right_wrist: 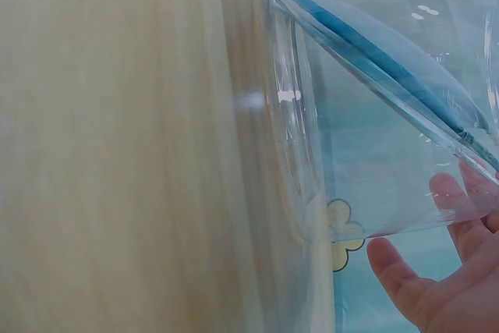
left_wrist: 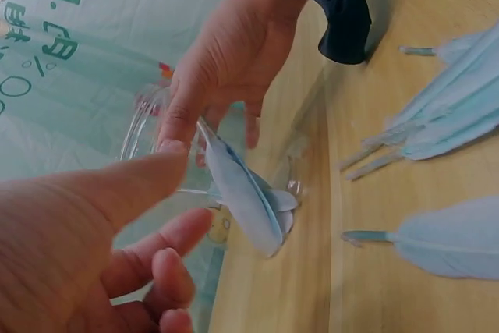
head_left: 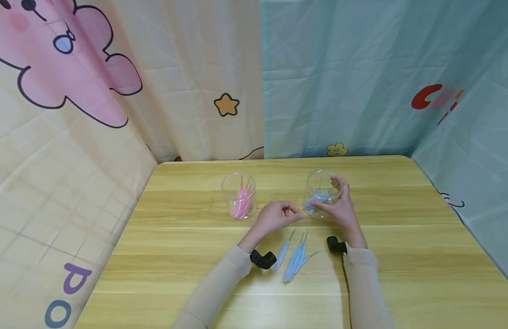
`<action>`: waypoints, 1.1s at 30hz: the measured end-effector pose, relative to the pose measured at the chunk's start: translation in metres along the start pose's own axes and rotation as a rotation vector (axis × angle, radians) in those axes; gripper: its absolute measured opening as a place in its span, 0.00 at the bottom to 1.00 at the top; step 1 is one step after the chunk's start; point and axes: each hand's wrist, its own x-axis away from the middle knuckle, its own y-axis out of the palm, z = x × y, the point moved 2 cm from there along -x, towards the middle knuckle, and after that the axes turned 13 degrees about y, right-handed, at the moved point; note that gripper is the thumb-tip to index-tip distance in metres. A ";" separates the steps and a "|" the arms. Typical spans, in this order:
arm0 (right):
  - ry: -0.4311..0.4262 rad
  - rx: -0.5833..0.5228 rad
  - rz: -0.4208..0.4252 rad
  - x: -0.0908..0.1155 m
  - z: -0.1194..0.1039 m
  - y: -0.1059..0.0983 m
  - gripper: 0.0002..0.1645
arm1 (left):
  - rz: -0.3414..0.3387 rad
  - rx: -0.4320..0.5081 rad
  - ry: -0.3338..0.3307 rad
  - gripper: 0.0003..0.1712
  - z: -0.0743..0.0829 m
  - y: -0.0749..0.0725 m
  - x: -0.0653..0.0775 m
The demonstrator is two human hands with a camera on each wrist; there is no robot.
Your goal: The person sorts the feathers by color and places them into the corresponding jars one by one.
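The right hand (head_left: 340, 208) grips a clear plastic cup (head_left: 308, 188) from its right side, with the thumb at the front and the fingers round the back. Inside that cup lie light blue feathers (left_wrist: 243, 193), their quills leaning toward the rim. Just left of the cup hovers the left hand (head_left: 278, 215), its thumb stretched out and its fingers loosely bent, with nothing between them. Several more light blue feathers (head_left: 296, 261) lie on the table between the two forearms, quills pointing away from the person.
A second clear cup (head_left: 226, 194), holding pink feathers (head_left: 241, 204), stands to the left at a similar depth. The wooden table (head_left: 176, 265) ends at curtains (head_left: 188, 91) behind and on both sides. A black camera sits at each wrist.
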 end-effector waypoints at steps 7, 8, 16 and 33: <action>0.024 0.005 0.013 0.001 0.000 -0.003 0.63 | -0.126 -0.243 -0.081 0.17 0.001 0.008 0.017; 0.027 0.004 0.013 0.001 0.000 -0.003 0.64 | -0.136 -0.270 -0.085 0.18 0.002 0.009 0.018; 0.043 0.013 0.010 0.002 0.004 -0.003 0.64 | -0.186 -0.397 -0.077 0.20 0.004 0.022 0.024; 0.032 0.007 0.006 0.000 0.000 -0.001 0.63 | -0.189 -0.334 -0.117 0.19 0.001 0.026 0.022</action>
